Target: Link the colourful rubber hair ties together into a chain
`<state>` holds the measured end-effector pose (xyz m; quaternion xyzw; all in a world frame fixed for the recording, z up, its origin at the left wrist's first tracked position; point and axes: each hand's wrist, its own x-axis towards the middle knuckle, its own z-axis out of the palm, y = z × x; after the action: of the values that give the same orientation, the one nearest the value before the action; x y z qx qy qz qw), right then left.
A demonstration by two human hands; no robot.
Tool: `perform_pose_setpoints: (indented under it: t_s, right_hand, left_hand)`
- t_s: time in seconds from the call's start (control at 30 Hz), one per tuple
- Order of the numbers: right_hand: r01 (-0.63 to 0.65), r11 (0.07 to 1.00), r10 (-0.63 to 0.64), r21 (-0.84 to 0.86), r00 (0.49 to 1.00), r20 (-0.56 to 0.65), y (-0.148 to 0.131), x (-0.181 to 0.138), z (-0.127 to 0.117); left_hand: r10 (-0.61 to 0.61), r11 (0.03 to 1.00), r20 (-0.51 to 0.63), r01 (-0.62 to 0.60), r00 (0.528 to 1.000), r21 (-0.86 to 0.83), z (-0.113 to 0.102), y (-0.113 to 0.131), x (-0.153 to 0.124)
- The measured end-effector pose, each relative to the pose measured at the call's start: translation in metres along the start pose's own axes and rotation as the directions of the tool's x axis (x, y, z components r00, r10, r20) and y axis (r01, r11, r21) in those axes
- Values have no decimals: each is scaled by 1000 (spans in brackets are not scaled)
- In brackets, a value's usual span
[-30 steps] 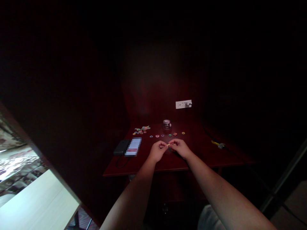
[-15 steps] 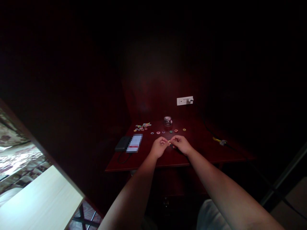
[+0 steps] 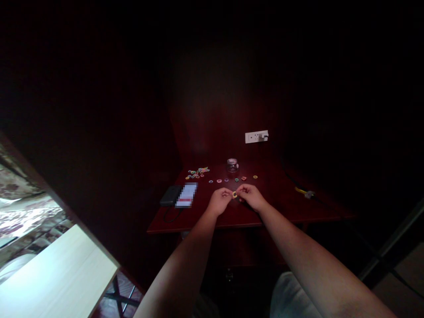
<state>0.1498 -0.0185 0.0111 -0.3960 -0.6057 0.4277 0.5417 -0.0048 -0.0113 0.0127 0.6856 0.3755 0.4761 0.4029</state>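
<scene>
Between my two hands is a small yellow hair tie [image 3: 235, 194], a ring whose hole faces me. My left hand [image 3: 220, 201] pinches its left side, and my right hand [image 3: 251, 197] pinches the right side. Just beyond my fingers, several coloured hair ties lie in a loose row, among them a pink one [image 3: 219, 181], a green one [image 3: 236, 179] and a yellow one [image 3: 255, 177]. A pile of mixed hair ties [image 3: 198, 172] lies farther left. Behind the row stands a small clear jar [image 3: 232, 165] with a lid.
A phone with a blurred screen [image 3: 187, 195] lies on the dark red table [image 3: 198, 223] beside a black power bank [image 3: 170, 195] with a cable. A wall socket [image 3: 256, 137] holds a plug. At right lies a yellow-ended black cable [image 3: 309, 194]. A pale tabletop [image 3: 59, 274] stands lower left.
The yellow hair tie has turned, so its round opening now shows between my fingers. Both hands keep nearly the same place, and the view has shifted slightly.
</scene>
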Motion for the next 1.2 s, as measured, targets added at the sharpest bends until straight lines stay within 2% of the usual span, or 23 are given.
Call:
perform_pose_setpoints:
  t_s: [0.2,0.53,0.87,1.2]
  right_hand:
    - [-9,999,8,33,1000,7,0,0,0]
    - [23,998,-18,-67,996,82,-4,-2,1]
    - [-3,999,6,-34,997,76,1,0,0]
    - [26,996,-17,-82,993,118,4,0,-1]
  left_hand:
    - [-5,1000,-12,5,1000,-11,-1,-2,1]
    - [29,999,-2,-29,1000,-16,-1,-2,0]
    - [5,1000,-18,-5,1000,-9,-2,-3,1]
    - [29,999,-44,-30,999,-32,-2,1,0]
